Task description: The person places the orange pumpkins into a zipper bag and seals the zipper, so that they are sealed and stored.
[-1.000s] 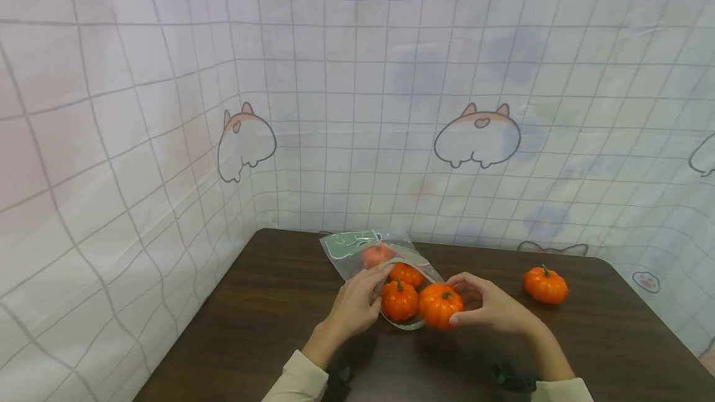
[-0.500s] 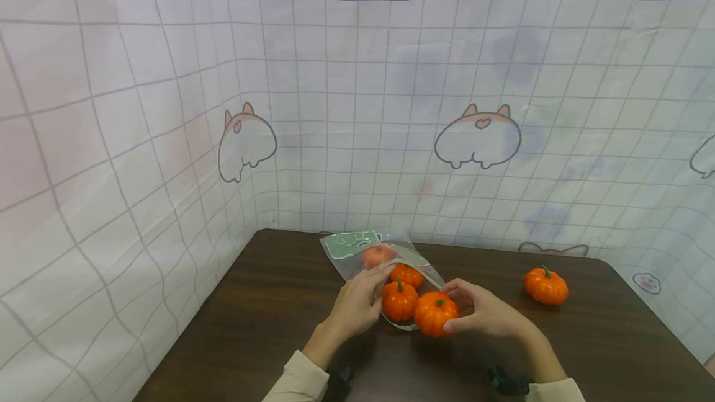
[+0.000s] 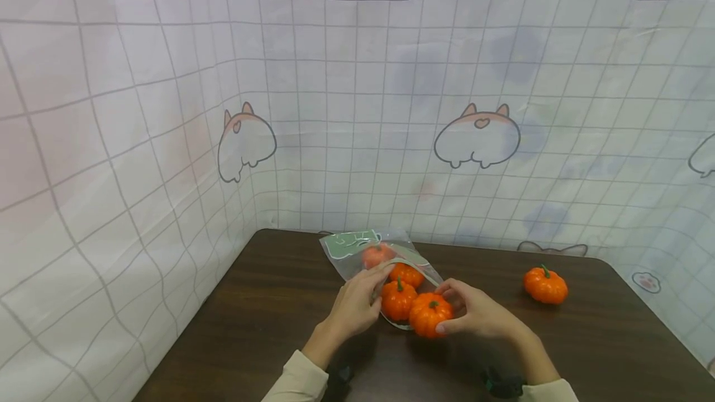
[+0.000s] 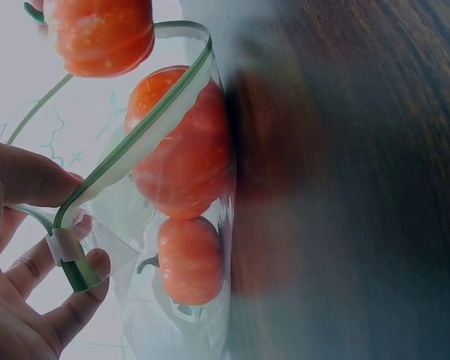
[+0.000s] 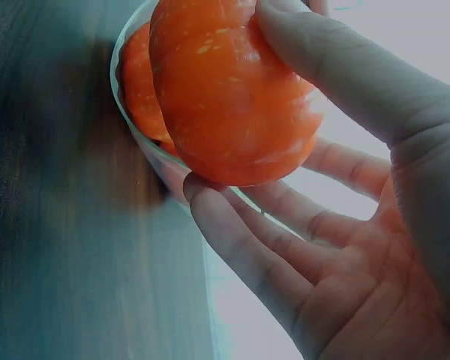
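My left hand (image 3: 353,301) pinches the green-edged mouth of a clear zip bag (image 3: 350,248) lying on the table. In the left wrist view the thumb presses the rim (image 4: 135,142) near a white slider (image 4: 63,246). Several small orange pumpkins are inside; one (image 3: 399,300) sits right at the opening, another (image 3: 406,274) behind it, and a further one (image 3: 377,256) shows through the plastic. My right hand (image 3: 481,310) holds another small pumpkin (image 3: 431,315) between thumb and fingers, at the right side of the bag's mouth. From the right wrist, this pumpkin (image 5: 232,90) overlaps the bag's opening.
A loose pumpkin (image 3: 545,285) with a green stem stands at the right on the dark wooden table (image 3: 268,303). White cloth with a grid and dog drawings (image 3: 380,141) hangs behind and to the left of the table.
My right hand has moved the pumpkin a little left and nearer to me, in front of the bag's opening. The left hand and the bag have stayed in place.
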Tool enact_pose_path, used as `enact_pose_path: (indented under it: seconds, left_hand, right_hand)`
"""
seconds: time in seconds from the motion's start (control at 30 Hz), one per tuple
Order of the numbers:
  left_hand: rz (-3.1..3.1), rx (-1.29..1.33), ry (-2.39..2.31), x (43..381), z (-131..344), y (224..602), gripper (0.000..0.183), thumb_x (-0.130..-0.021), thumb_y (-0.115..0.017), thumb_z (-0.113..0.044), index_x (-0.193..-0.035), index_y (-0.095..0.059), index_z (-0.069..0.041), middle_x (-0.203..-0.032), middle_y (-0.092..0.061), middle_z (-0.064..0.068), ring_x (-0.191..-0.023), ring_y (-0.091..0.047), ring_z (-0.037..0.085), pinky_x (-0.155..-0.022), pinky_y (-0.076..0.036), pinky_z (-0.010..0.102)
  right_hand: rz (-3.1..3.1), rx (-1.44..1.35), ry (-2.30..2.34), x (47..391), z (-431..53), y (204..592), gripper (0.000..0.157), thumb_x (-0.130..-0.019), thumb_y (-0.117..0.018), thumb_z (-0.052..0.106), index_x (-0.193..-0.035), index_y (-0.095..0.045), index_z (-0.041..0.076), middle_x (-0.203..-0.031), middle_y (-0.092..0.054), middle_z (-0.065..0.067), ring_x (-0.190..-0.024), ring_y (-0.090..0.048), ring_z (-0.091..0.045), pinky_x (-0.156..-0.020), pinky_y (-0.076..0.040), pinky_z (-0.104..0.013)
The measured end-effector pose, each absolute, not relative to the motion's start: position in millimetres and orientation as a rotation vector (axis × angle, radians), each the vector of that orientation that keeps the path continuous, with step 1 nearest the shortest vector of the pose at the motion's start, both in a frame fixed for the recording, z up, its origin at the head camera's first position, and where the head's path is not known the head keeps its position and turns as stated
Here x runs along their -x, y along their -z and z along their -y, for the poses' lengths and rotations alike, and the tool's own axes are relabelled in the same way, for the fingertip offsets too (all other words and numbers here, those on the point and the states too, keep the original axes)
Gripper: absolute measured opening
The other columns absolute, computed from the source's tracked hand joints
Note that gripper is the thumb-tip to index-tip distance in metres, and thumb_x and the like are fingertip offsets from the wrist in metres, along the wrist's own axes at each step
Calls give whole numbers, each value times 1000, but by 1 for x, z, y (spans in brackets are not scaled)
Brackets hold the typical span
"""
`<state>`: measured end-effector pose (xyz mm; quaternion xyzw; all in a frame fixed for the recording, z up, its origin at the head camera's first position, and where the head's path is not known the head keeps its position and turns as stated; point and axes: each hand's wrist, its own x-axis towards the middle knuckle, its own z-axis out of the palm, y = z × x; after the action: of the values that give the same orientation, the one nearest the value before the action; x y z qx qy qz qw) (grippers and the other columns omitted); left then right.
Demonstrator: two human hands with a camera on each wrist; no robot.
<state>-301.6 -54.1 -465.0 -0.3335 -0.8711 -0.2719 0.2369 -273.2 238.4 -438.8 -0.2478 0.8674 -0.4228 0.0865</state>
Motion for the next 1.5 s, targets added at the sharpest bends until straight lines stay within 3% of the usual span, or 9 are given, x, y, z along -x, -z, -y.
enact_pose_path:
  seconds: [0.13, 0.3, 0.63, 0.9, 1.07, 1.23, 1.3, 1.5]
  left_hand:
    - [2381, 922, 753, 301, 54, 465, 68, -80, -73, 4, -145, -59, -15, -151, -57, -2, -130, -61, 23, -95, -56, 42]
    - [2373, 938, 729, 300, 53, 464, 67, -81, -72, 3, -145, -59, -13, -150, -58, 1, -134, -59, 25, -107, -50, 44]
    - [2408, 926, 747, 300, 53, 465, 71, -80, -72, 1, -147, -57, -20, -149, -59, -1, -134, -59, 22, -103, -52, 45]
    - [2395, 944, 742, 301, 53, 465, 70, -80, -70, 2, -146, -58, -16, -150, -59, 1, -133, -59, 23, -103, -53, 45]
    - [2414, 937, 728, 301, 54, 465, 70, -81, -71, 1, -147, -57, -18, -152, -56, -3, -130, -60, 21, -98, -55, 44]
    - [2417, 942, 729, 301, 53, 465, 71, -81, -72, 1, -148, -57, -18, -152, -56, -5, -130, -60, 22, -100, -55, 46]
    - [2417, 947, 738, 301, 52, 464, 71, -81, -72, 1, -148, -56, -18, -153, -56, -5, -128, -61, 22, -99, -55, 46]
    - [2412, 948, 741, 301, 52, 464, 71, -81, -73, 3, -147, -57, -19, -152, -56, -5, -129, -61, 21, -101, -54, 44]
  right_hand:
    - [-2611, 720, 1232, 273, -235, 441, 60, -82, -85, 28, -129, -54, 8, -129, -63, -19, -106, -68, -27, -82, -58, -34]
    - [-2687, 722, 1145, 272, -229, 442, 59, -79, -87, 34, -125, -59, 12, -126, -67, -13, -105, -66, -24, -82, -55, -32]
    - [-2760, 720, 1135, 271, -216, 446, 61, -77, -89, 35, -125, -62, 10, -116, -71, -9, -90, -66, -17, -74, -53, -26]
    - [-2826, 726, 1151, 271, -204, 451, 64, -78, -88, 35, -129, -63, 5, -115, -73, -11, -89, -69, -15, -70, -54, -25]
    - [-2889, 703, 1139, 270, -195, 454, 63, -80, -86, 36, -131, -63, 6, -113, -75, -10, -79, -68, -10, -65, -53, -24]
    - [-2974, 635, 1109, 270, -186, 459, 65, -80, -86, 35, -134, -62, 6, -94, -77, -4, -67, -64, -5, -60, -50, -25]
    - [-3022, 602, 1090, 270, -182, 461, 64, -80, -86, 34, -133, -63, 7, -93, -77, -3, -69, -63, -6, -63, -51, -28]
    - [-3171, 470, 1011, 270, -172, 468, 55, -77, -89, 31, -123, -69, 10, -110, -77, -5, -88, -72, -18, -77, -57, -43]
